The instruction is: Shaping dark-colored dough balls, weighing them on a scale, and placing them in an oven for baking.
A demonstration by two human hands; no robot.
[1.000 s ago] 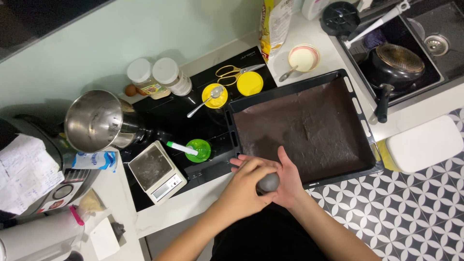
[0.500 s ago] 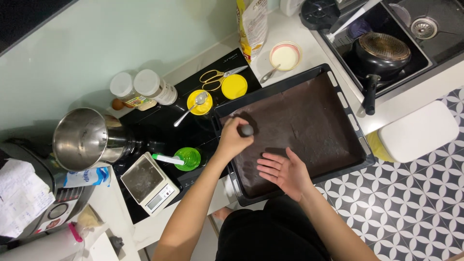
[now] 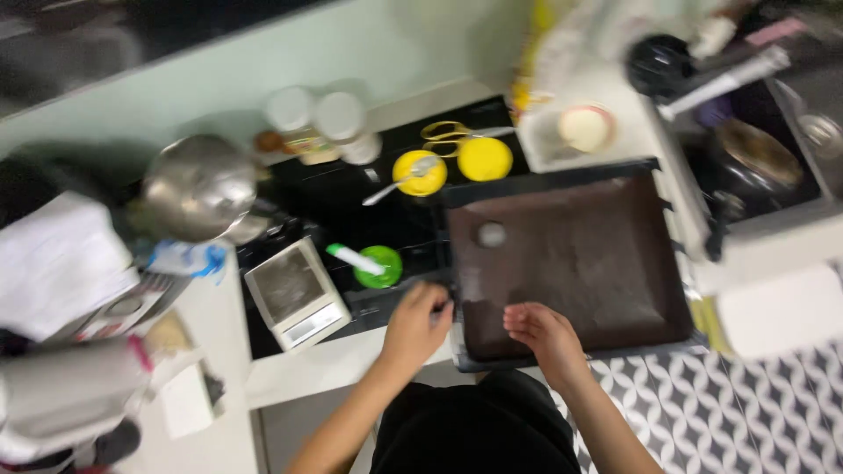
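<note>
Over tray near edge: both hands loosely curled.

White table carries a black hob. On them: dark baking tray, small kitchen scale, steel bowl, two yellow lids, green lid, scissors, two white-capped jars, white papers.

steel mixing bowl, kitchen scale, yellow scissors, green cup
</note>
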